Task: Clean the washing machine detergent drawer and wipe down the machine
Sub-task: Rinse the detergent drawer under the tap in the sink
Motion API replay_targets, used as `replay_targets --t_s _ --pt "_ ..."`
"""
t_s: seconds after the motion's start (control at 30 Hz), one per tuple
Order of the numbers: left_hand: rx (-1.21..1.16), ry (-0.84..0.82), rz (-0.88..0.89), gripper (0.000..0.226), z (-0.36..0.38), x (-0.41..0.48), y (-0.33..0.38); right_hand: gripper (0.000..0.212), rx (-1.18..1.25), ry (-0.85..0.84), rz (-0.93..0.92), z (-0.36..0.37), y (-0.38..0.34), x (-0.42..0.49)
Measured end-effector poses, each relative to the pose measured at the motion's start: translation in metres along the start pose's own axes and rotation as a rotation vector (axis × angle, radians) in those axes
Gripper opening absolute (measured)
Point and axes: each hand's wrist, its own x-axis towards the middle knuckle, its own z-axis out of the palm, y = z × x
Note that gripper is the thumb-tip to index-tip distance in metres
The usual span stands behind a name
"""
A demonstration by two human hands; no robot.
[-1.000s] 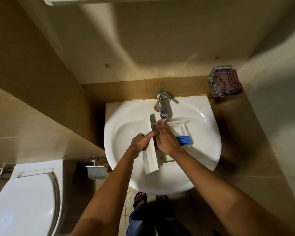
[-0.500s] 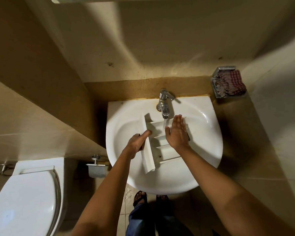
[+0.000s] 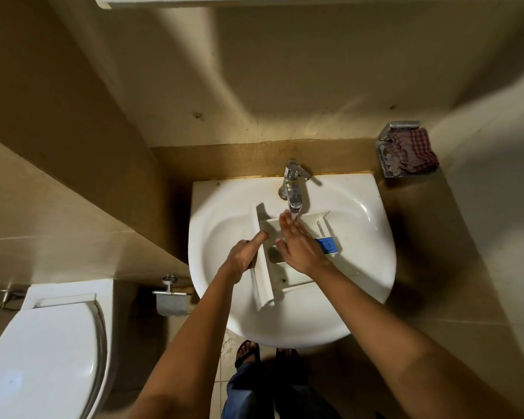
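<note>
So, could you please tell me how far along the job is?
Done: the detergent drawer is out, in the sink. In hand: the left hand grips its front panel while the right hand presses flat inside it under the running tap. Left: wiping down the machine, not in view; the checked cloth lies in a wall holder.

I see white drawer (image 3: 263,282), blue insert (image 3: 327,244), white sink (image 3: 360,267), chrome tap (image 3: 294,192), cloth (image 3: 412,152) red-and-white checked (dark red), beige wall tiles (image 3: 73,207), white toilet lid (image 3: 43,358).

The white detergent drawer (image 3: 288,282) lies compartments-up beneath the flat right hand (image 3: 300,249), its blue insert (image 3: 327,244) just right of that hand, its front panel (image 3: 262,279) gripped by the left hand (image 3: 242,258).
</note>
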Motion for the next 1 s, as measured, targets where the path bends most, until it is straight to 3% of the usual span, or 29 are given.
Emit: replay_targets --t_s 0.07,0.13,0.23,0.33,0.43,0.5,0.6,0.7,0.77,0.87,0.93,1.0 --pt "-0.019 -0.015 -0.009 0.068 -0.001 -0.002 0.001 0.065 -0.023 0.030 0.018 0.003 0.004 0.000" --pt "-0.057 -0.026 -0.015 0.070 -0.003 -0.006 0.004 0.068 0.026 0.140 0.237 0.001 0.007 0.003" --pt "-0.103 -0.042 -0.023 0.070 -0.001 -0.011 0.006 0.073 0.026 0.063 0.453 -0.002 0.000 0.009" --pt "-0.127 -0.069 -0.027 0.062 0.001 -0.011 0.004 0.070 -0.040 -0.066 0.297 -0.002 -0.028 0.009" --pt "-0.167 -0.084 -0.028 0.048 -0.001 -0.009 0.003 0.052 -0.100 -0.154 -0.092 -0.010 -0.037 -0.004" --pt "-0.175 -0.084 -0.041 0.057 -0.002 -0.010 0.005 0.038 -0.075 -0.151 -0.212 -0.019 -0.023 -0.007" --pt "-0.172 -0.062 -0.063 0.081 -0.001 -0.013 0.007 0.041 -0.209 -0.121 0.048 -0.026 0.007 0.000" --pt "-0.171 -0.063 -0.071 0.077 0.000 -0.014 0.007 0.049 -0.221 -0.162 0.345 -0.029 0.013 0.011" --pt "-0.163 -0.063 -0.066 0.077 -0.001 -0.015 0.008 0.051 -0.213 -0.260 0.312 -0.031 -0.005 0.019" --pt "-0.162 -0.069 -0.051 0.067 -0.001 -0.014 0.007 0.046 -0.168 -0.373 0.085 -0.031 -0.037 0.019" --pt "-0.164 -0.069 -0.042 0.056 -0.002 -0.013 0.006 0.038 -0.068 -0.369 0.000 -0.033 -0.036 0.014" --pt "-0.161 -0.056 -0.044 0.068 -0.002 -0.014 0.006 0.033 -0.011 -0.318 0.034 -0.040 -0.017 0.010"
